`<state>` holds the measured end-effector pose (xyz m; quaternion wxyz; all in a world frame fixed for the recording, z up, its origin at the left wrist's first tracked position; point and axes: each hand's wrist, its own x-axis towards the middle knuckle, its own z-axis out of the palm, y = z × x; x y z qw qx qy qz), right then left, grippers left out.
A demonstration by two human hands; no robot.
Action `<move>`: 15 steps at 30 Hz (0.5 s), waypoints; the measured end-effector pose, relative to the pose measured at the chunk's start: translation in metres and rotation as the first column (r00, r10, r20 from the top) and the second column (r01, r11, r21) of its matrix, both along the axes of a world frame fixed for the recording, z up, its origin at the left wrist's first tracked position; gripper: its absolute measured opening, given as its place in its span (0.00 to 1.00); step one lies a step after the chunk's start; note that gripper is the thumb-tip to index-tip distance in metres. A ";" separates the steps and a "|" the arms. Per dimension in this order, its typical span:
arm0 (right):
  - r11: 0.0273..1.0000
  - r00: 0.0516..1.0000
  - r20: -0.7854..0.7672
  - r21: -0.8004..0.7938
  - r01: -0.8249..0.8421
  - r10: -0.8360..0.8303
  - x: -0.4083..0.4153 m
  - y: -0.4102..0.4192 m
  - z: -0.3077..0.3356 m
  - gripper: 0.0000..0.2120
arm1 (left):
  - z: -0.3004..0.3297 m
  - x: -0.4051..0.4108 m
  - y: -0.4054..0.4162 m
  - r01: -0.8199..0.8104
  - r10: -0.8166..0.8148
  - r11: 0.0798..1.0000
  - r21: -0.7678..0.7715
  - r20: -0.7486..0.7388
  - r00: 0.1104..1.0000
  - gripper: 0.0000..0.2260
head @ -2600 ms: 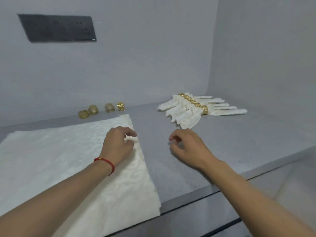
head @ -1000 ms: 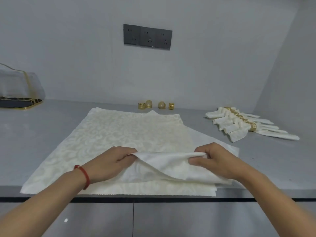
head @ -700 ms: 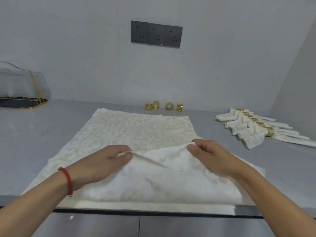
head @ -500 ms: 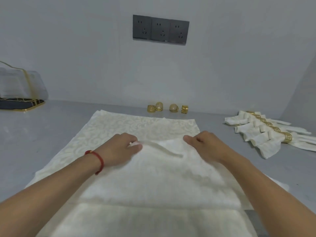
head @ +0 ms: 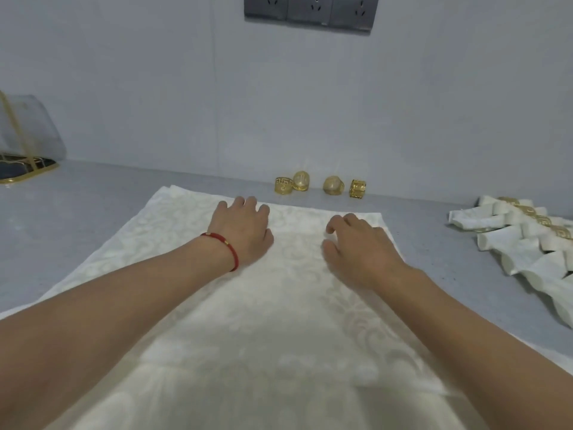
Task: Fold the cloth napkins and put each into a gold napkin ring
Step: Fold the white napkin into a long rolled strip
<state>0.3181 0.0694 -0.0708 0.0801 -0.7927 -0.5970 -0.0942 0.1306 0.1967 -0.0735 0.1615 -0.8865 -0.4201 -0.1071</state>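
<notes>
Cream damask napkin (head: 279,305) spread flat on the grey counter (head: 93,206), filling the middle of the view from the near edge to just short of the back wall; a fold line shows across its near part, and the far edge lies in a straight line. More cream cloth shows under it at the left and right margins, how many layers cannot be told.

Left hand (head: 242,231) palm down on the far part of the napkin, fingers curled at the far edge with tips against the cloth; whether they pinch the edge cannot be told. Red cord bracelet (head: 226,246) at that wrist.

Right hand (head: 359,246) also over the far part, near the right far corner, fingers loosely bent, fingertips touching or just above the cloth, nothing seen gripped.

Four loose gold napkin rings (head: 321,185) in a row against the wall, just beyond the napkin's far edge.

Finished napkins in gold rings (head: 527,237) lie in an overlapping row at the right, well apart from the hands.

Far left: clear cover with gold trim (head: 28,135). Grey socket panel (head: 310,9) on the wall above
</notes>
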 end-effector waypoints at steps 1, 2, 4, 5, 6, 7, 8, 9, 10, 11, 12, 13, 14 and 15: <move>0.998 0.997 -0.041 -0.029 -0.061 0.060 -0.001 -0.001 -0.004 0.18 | 0.000 0.004 -0.002 0.045 -0.045 0.999 -0.003 0.015 0.999 0.16; 0.993 0.993 -0.065 -0.058 -0.102 0.099 -0.001 -0.001 -0.010 0.19 | -0.002 0.010 -0.004 0.113 -0.111 0.992 -0.052 0.031 0.993 0.17; 0.987 0.989 -0.066 -0.081 -0.140 0.135 0.000 -0.001 -0.018 0.20 | -0.003 0.025 -0.009 0.256 -0.245 0.945 -0.204 0.079 0.966 0.20; 0.987 0.989 -0.055 -0.077 -0.145 0.141 0.001 -0.001 -0.020 0.19 | -0.003 0.034 -0.011 0.303 -0.290 0.915 -0.268 0.086 0.953 0.21; 0.987 0.988 -0.047 -0.069 -0.147 0.144 0.002 -0.001 -0.021 0.18 | -0.004 0.042 -0.013 0.329 -0.319 0.892 -0.309 0.085 0.944 0.22; 0.986 0.988 -0.047 -0.069 -0.149 0.146 0.001 0.000 -0.021 0.18 | -0.005 0.047 -0.014 0.339 -0.334 0.878 -0.338 0.075 0.940 0.22; 0.985 0.987 -0.052 -0.075 -0.154 0.150 0.002 0.000 -0.021 0.18 | -0.006 0.052 -0.014 0.336 -0.337 0.868 -0.365 0.064 0.939 0.21; 0.983 0.986 -0.059 -0.092 -0.159 0.154 0.002 0.000 -0.019 0.18 | -0.009 0.054 -0.014 0.326 -0.332 0.859 -0.394 0.055 0.942 0.22; 0.981 0.985 -0.072 -0.112 -0.161 0.154 0.002 0.001 -0.017 0.19 | -0.011 0.056 -0.014 0.317 -0.326 0.851 -0.418 0.052 0.944 0.22; 0.979 0.984 -0.099 -0.124 -0.159 0.148 0.003 0.002 -0.013 0.19 | -0.013 0.056 -0.014 0.312 -0.321 0.848 -0.428 0.053 0.945 0.23; 0.983 0.982 -0.138 -0.114 -0.147 0.130 0.005 0.004 -0.009 0.19 | -0.015 0.056 -0.014 0.310 -0.317 0.850 -0.426 0.057 0.947 0.24; 0.990 0.979 -0.176 -0.081 -0.115 0.100 0.006 0.009 -0.004 0.18 | -0.016 0.056 -0.014 0.309 -0.313 0.854 -0.419 0.059 0.948 0.24; 0.997 0.979 -0.195 -0.042 -0.070 0.060 0.009 0.016 0.000 0.17 | -0.016 0.056 -0.014 0.306 -0.310 0.856 -0.416 0.060 0.949 0.24; 1.000 0.982 -0.189 -0.005 -0.024 0.022 0.011 0.025 0.003 0.15 | -0.016 0.056 -0.014 0.303 -0.308 0.857 -0.418 0.057 0.950 0.24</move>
